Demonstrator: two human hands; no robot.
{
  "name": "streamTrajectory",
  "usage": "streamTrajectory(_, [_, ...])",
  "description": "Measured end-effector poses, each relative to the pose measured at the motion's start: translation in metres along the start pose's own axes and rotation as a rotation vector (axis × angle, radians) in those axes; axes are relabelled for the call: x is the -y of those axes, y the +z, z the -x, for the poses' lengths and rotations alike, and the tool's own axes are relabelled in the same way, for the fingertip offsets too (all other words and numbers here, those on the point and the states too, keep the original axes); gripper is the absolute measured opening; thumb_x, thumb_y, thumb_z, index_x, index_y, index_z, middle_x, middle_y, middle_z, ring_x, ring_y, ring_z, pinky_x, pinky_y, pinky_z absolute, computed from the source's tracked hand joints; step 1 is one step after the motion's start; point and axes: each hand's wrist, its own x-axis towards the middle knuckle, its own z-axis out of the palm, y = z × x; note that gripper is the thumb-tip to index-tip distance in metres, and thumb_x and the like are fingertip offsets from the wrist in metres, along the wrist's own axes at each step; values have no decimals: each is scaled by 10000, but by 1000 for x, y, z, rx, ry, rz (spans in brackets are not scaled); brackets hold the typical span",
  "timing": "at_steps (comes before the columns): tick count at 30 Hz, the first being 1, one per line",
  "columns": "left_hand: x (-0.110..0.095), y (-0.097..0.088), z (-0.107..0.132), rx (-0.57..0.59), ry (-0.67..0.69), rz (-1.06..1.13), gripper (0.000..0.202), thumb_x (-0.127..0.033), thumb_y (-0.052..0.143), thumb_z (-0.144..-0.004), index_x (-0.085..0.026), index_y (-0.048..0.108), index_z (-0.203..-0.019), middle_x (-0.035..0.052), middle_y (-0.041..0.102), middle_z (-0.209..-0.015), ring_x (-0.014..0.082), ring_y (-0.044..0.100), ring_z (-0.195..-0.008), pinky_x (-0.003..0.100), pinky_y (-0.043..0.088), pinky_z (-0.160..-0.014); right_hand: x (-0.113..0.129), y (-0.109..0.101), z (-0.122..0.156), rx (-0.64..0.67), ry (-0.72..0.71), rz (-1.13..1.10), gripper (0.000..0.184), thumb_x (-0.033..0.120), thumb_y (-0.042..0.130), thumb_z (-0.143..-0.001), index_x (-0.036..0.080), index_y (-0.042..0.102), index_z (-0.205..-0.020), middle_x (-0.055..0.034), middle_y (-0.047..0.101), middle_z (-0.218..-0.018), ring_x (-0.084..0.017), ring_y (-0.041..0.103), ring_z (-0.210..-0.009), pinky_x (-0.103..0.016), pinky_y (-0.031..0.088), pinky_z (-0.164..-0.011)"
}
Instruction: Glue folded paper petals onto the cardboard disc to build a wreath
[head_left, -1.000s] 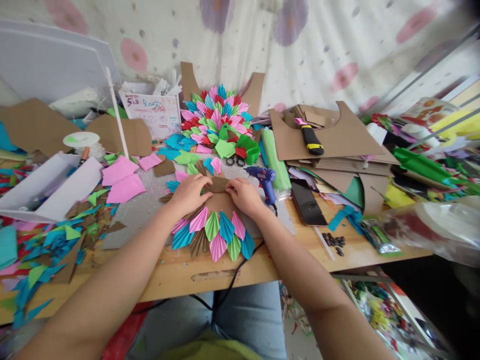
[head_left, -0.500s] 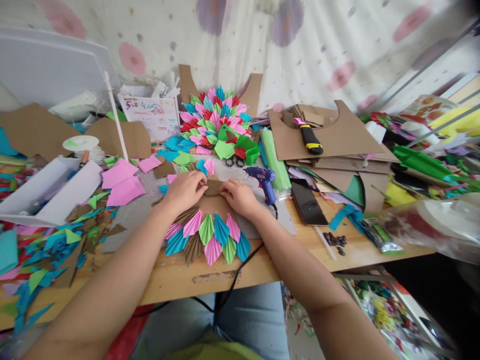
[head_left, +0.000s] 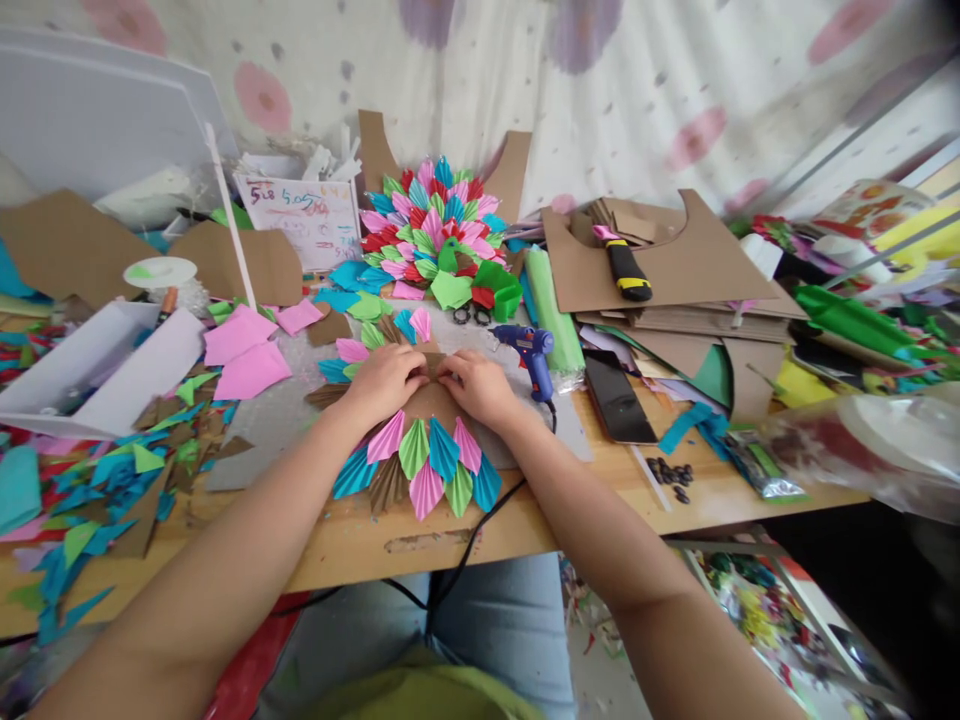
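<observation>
My left hand [head_left: 386, 382] and my right hand [head_left: 478, 385] nearly meet at the fingertips, over a piece of cardboard [head_left: 435, 405]. Between the pinched fingers is a piece of brown paper [head_left: 433, 366], mostly covered by them. Pleated paper leaves in pink, green, blue and brown fringe the cardboard's near edge, one being a blue paper leaf [head_left: 443, 452]. More leaves show beyond my left hand, such as a pink paper leaf [head_left: 351, 350]. A blue glue gun [head_left: 525, 350] rests just right of my right hand, its cord running toward my lap.
At the back stands a colourful pleated-paper peacock [head_left: 431, 225] on cardboard. A utility knife [head_left: 628, 270] lies on stacked cardboard [head_left: 675, 312], with a phone [head_left: 619, 395] nearer me. Paper scraps [head_left: 105, 490] and a white open box [head_left: 97, 370] crowd the left.
My hands have drawn closer together, and less of the brown paper shows between them. The view has shifted slightly.
</observation>
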Motion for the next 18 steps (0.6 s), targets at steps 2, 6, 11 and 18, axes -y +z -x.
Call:
streamTrajectory(2, [0,0,0,-16,-44,22,65,-226,597,-790,-168,606,-818,42,635,-820,202,568,-828,315,409,-741,2,0,0,3,31,10,177,193,483,-877,199,650,-938,-48,648,-948,-178,560,-908,-270,401,-786])
streamTrajectory(6, [2,0,1,-40,-132,47,129,-247,637,-769,-164,613,-865,35,653,-775,186,579,-758,301,413,-703,4,0,-1,-9,87,15,187,191,481,-876,194,644,-968,-56,651,-976,-186,563,-939,-274,406,-789])
streamTrajectory(11, [5,1,-1,-47,-156,61,114,-263,661,-750,-182,623,-820,19,658,-749,178,582,-741,292,416,-690,3,3,-2,-36,103,0,168,212,509,-854,200,646,-949,-50,651,-959,-186,565,-930,-279,415,-790])
streamTrajectory(18, [4,2,-2,-25,-170,36,136,-276,662,-748,-178,633,-837,32,668,-783,191,591,-757,310,422,-716,4,5,-3,-102,65,-20,147,204,525,-834,210,644,-921,-32,671,-938,-190,576,-924,-285,423,-788])
